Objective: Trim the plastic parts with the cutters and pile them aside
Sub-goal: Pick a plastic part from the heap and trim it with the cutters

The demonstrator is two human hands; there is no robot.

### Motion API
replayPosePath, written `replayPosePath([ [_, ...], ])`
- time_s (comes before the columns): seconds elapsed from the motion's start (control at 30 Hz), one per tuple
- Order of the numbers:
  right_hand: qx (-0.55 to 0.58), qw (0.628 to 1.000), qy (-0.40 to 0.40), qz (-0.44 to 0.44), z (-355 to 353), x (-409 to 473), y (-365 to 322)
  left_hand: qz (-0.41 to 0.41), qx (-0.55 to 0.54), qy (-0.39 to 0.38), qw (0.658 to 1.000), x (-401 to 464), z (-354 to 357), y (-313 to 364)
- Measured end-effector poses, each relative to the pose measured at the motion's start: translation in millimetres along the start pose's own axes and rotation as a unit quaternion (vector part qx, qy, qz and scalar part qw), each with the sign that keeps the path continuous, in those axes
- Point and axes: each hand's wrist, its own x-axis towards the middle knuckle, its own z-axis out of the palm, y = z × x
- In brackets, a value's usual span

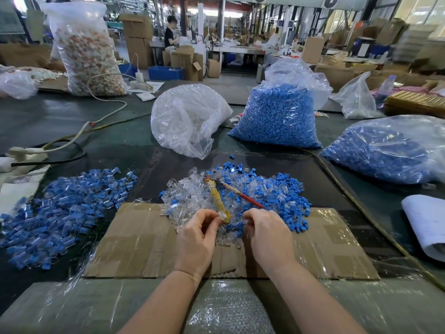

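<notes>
The cutters (220,189) lie untouched on a heap of clear plastic parts (190,196) mixed with blue parts (284,196); one handle is wrapped in yellow tape, the other is red. My left hand (197,237) pinches a small clear part (222,214) at its fingertips, close to the end of the yellow handle. My right hand (265,235) is curled over the clear parts just to the right; what its fingers hold is hidden. A wide pile of assembled blue-and-clear parts (60,213) spreads at the left.
A taped cardboard sheet (144,242) lies under my hands. Behind stand a clear bag of clear parts (185,119) and two bags of blue parts (277,114) (385,148). Cables (72,141) run across the dark table at left and right. A white roll (426,225) lies at the right.
</notes>
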Motion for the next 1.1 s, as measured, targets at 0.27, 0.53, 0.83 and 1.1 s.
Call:
replayPosePath([
  [0.27,0.140,0.989,0.023,-0.034,-8.8,2.3,-13.3,0.002,-0.008,-0.012,1.000,1.4,-0.9,2.6],
  [0.53,0.182,0.983,-0.013,-0.001,-13.2,5.5,-25.7,0.005,-0.020,-0.002,1.000,1.2,-0.7,-0.1],
  [0.83,0.183,0.982,0.015,0.035,-7.9,6.2,-37.1,0.033,0.001,-0.005,0.999,-0.7,-2.4,3.9],
  [1.1,0.265,0.963,-0.053,0.017,-6.4,4.8,-32.9,-0.086,-0.117,-0.017,0.989,5.8,-12.5,10.7],
])
